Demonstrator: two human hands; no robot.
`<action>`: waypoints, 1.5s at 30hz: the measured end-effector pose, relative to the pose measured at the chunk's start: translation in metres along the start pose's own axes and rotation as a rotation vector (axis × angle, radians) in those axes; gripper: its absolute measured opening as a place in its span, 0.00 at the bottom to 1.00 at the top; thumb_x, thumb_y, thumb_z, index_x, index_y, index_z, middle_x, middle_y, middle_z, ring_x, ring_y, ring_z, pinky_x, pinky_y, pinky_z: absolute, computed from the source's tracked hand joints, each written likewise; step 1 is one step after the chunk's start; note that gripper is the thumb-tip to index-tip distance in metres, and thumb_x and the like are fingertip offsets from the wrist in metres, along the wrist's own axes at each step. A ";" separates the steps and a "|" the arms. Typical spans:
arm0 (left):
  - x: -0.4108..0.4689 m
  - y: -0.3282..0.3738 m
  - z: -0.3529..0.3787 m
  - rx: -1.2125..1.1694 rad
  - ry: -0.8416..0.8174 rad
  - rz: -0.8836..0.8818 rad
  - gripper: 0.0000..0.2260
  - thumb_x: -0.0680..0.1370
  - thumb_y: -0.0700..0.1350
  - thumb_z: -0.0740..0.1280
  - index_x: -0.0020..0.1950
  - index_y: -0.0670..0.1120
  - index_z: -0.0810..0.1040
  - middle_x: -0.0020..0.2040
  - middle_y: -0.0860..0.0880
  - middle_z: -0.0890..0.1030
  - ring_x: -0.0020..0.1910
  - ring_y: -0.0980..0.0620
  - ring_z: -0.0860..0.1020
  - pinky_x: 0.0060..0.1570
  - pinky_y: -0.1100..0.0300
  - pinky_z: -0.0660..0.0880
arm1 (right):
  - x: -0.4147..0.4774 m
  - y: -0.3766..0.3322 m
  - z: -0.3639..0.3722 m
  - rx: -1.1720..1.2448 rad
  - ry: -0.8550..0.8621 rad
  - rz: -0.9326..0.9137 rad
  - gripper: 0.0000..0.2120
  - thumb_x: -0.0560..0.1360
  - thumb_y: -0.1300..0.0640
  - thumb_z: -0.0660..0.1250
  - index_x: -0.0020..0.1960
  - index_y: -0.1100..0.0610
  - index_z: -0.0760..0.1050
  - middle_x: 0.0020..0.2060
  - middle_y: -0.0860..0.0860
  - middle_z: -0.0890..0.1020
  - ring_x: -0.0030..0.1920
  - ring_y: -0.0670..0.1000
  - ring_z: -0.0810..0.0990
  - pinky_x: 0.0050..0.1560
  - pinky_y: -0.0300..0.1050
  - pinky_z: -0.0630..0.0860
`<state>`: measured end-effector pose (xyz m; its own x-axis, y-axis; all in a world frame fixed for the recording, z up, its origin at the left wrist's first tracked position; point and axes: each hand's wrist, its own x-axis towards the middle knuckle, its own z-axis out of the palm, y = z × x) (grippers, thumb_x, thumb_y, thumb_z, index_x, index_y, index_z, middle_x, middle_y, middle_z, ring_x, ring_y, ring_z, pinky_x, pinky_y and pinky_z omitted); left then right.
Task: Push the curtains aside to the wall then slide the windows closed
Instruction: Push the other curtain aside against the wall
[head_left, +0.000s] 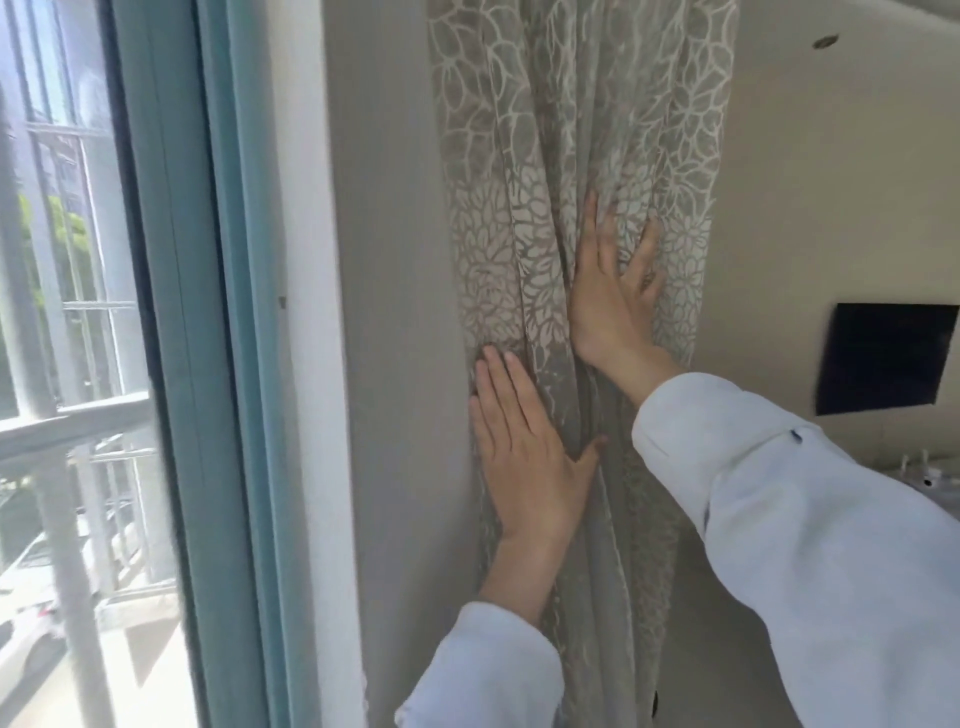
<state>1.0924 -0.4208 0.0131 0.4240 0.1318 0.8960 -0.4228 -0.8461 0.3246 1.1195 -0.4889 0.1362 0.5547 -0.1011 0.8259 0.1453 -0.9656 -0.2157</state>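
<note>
A beige curtain (530, 171) with a pale leaf pattern hangs bunched in folds against the wall, right of the window. My left hand (524, 457) lies flat on its lower left folds, fingers together and pointing up, thumb tucked into a fold. Higher and to the right, my right hand (610, 296) presses flat on the fabric with fingers spread. Neither hand grips the cloth. The window (171, 312) at the left has a teal frame; outside its opening I see railings, trees and a street.
A grey wall strip (395, 312) and a white window jamb (317, 364) separate the curtain from the window. A dark rectangular panel (883, 358) hangs on the beige wall at the right. White sleeves cover both forearms.
</note>
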 end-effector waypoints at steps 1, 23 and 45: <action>0.001 0.001 0.004 0.012 -0.013 -0.004 0.46 0.66 0.58 0.71 0.70 0.35 0.50 0.71 0.39 0.55 0.70 0.39 0.53 0.71 0.51 0.46 | -0.001 0.001 0.000 0.000 -0.002 0.012 0.36 0.76 0.66 0.52 0.74 0.52 0.33 0.76 0.51 0.42 0.72 0.66 0.35 0.67 0.72 0.44; 0.098 0.033 0.248 -0.073 -0.226 -0.032 0.40 0.77 0.42 0.56 0.61 0.37 0.19 0.74 0.41 0.40 0.74 0.46 0.48 0.69 0.62 0.35 | 0.133 0.145 0.115 -0.087 -0.043 0.042 0.36 0.77 0.65 0.50 0.72 0.52 0.29 0.76 0.50 0.40 0.72 0.65 0.34 0.69 0.69 0.40; 0.056 0.033 0.139 -0.062 -0.340 0.027 0.36 0.78 0.49 0.55 0.64 0.42 0.26 0.70 0.47 0.32 0.68 0.46 0.28 0.65 0.55 0.25 | 0.069 0.100 0.066 -0.118 -0.135 0.045 0.31 0.80 0.50 0.50 0.74 0.55 0.36 0.76 0.51 0.44 0.73 0.68 0.40 0.69 0.69 0.44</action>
<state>1.2133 -0.5129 0.0319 0.6503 -0.0782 0.7557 -0.4806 -0.8127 0.3294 1.2265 -0.5767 0.1367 0.6643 -0.1191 0.7379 0.0254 -0.9831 -0.1815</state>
